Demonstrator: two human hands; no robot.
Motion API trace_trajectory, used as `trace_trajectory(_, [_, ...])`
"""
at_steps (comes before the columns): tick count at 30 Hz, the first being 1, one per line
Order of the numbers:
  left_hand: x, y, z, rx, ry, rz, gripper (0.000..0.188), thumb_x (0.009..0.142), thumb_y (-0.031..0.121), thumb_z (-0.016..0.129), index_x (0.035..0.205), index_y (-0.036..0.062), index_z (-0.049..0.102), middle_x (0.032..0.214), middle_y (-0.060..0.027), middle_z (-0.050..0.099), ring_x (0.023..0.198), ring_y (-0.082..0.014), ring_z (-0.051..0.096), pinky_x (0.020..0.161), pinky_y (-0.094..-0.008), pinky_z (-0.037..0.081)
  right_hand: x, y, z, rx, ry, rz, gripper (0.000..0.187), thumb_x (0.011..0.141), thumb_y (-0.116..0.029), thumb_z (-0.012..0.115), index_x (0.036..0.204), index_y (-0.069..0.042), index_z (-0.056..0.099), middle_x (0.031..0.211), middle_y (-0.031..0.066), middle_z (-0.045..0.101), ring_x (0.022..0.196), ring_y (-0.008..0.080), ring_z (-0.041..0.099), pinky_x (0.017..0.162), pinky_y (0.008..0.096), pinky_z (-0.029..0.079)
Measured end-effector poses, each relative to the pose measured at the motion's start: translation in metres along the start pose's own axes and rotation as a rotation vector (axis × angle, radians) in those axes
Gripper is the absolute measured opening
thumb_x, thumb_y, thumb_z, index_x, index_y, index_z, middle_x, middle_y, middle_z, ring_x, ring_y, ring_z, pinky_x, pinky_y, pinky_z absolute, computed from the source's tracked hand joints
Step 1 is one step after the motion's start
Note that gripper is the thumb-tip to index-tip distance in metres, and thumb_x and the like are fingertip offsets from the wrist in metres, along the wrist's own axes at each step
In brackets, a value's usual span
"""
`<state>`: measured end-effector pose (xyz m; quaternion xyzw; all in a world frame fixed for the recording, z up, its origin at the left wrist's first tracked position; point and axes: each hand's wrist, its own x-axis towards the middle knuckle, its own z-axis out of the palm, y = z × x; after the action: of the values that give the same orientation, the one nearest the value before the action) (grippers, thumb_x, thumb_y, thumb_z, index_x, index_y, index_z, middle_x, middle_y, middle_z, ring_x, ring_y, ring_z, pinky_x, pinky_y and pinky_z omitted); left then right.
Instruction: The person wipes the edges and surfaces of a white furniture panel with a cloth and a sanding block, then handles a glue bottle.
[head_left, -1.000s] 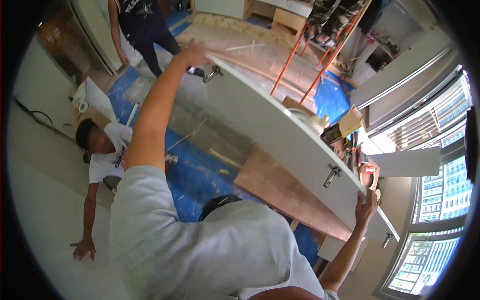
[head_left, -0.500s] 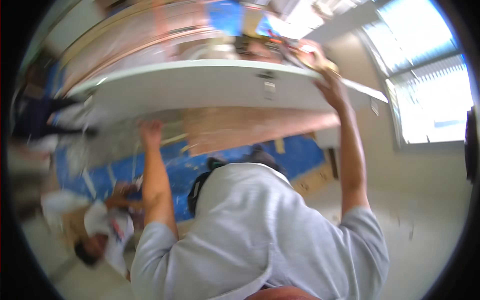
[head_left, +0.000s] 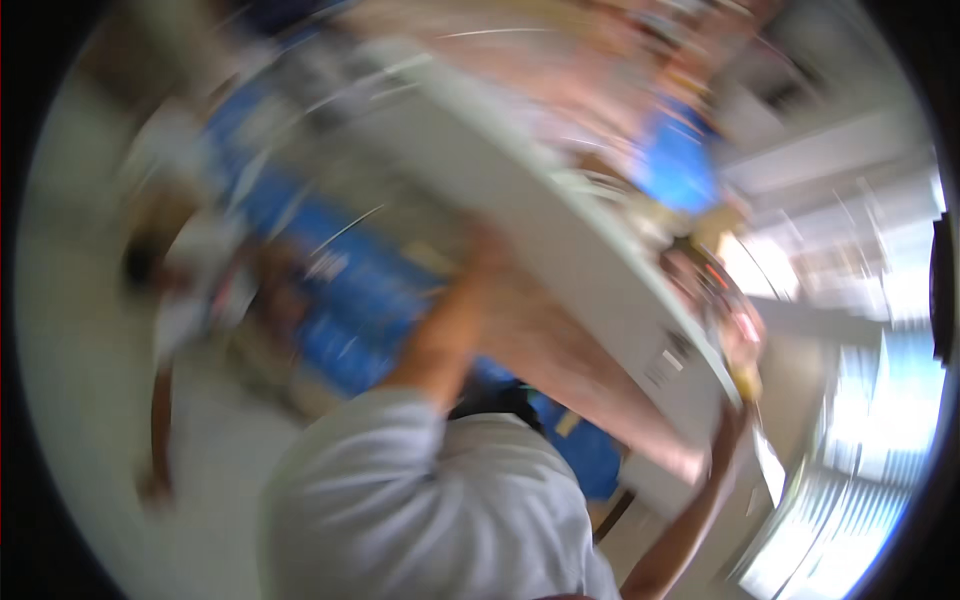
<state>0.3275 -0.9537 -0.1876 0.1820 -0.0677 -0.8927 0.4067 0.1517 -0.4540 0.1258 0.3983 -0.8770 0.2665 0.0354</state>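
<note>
A long white panel (head_left: 615, 290) with small metal fittings on its face slants across the view, from the upper left to the lower right. My left hand (head_left: 487, 245) is in front of its near face, smeared by motion. I cannot tell whether it touches the panel. My right hand (head_left: 733, 425) is at the panel's right end, by its top edge, beside a blurred yellowish round thing (head_left: 746, 382). Its fingers are too blurred to show a grip. Below the panel is a reddish-brown board (head_left: 590, 385).
A blue sheet (head_left: 365, 325) with scraps on it covers the floor below. Another person (head_left: 200, 270) in a white shirt is at the left. Blurred items, including a blue one (head_left: 678, 160), are beyond the panel. A bright window (head_left: 885, 420) is at the right.
The whole view has turned, so the panel now slants down to the right. My left hand has come nearer the panel's face; my right hand remains at its right end.
</note>
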Motion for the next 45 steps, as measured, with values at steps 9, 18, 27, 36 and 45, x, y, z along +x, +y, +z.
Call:
trace_trajectory(9, [-0.04, 0.014, 0.054, -0.052, -0.169, 0.245, 0.078, 0.104, 0.061, 0.051, 0.159, 0.0072, 0.035, 0.157, -0.0157, 0.047, 0.147, -0.0331, 0.043, 0.122, -0.0543, 0.038, 0.014, 0.01, 0.008, -0.34, -0.065, -0.154, 0.054, 0.098, -0.047, 0.065, 0.119, 0.003, 0.064, 0.105, 0.0274, 0.065, 0.093, 0.0489, 0.06, 0.081, 0.0565, 0.045])
trace_trajectory(18, [0.002, 0.011, -0.013, -0.029, 0.314, 0.118, 0.079, 0.108, 0.068, 0.032, 0.161, 0.0098, 0.035, 0.165, -0.0118, 0.039, 0.148, -0.0316, 0.04, 0.121, -0.0533, 0.037, 0.042, 0.018, 0.005, -0.38, -0.098, -0.169, 0.04, 0.09, -0.026, 0.076, 0.119, 0.001, 0.066, 0.101, 0.0236, 0.068, 0.095, 0.043, 0.065, 0.083, 0.0528, 0.048])
trace_trajectory(27, [-0.13, 0.099, -0.011, 0.351, 0.343, 0.089, 0.073, 0.11, 0.066, 0.027, 0.158, 0.0131, 0.041, 0.157, -0.0089, 0.051, 0.139, -0.0312, 0.053, 0.118, -0.0504, 0.044, 0.086, -0.03, -0.039, -0.134, -0.202, 0.044, 0.031, 0.094, -0.031, 0.073, 0.101, -0.001, 0.07, 0.085, 0.0198, 0.067, 0.081, 0.0402, 0.063, 0.078, 0.0474, 0.048])
trace_trajectory(36, [-0.205, 0.131, -0.053, 0.498, 0.746, 0.073, 0.081, 0.107, 0.07, 0.027, 0.161, 0.0103, 0.037, 0.164, -0.0098, 0.043, 0.146, -0.0332, 0.046, 0.121, -0.0543, 0.04, 0.061, 0.039, 0.092, 0.055, -0.541, 0.157, 0.042, 0.098, -0.041, 0.069, 0.118, -0.005, 0.076, 0.099, 0.017, 0.073, 0.094, 0.0337, 0.068, 0.087, 0.0424, 0.051])
trace_trajectory(45, [-0.2, 0.143, -0.109, 0.694, 0.923, -0.049, 0.08, 0.108, 0.068, 0.03, 0.161, 0.0081, 0.037, 0.162, -0.0105, 0.046, 0.143, -0.0341, 0.049, 0.12, -0.0545, 0.04, 0.038, 0.121, 0.195, 0.22, -0.721, 0.284, 0.054, 0.1, -0.052, 0.066, 0.103, 0.001, 0.077, 0.083, 0.0134, 0.072, 0.081, 0.0238, 0.067, 0.079, 0.0402, 0.052])
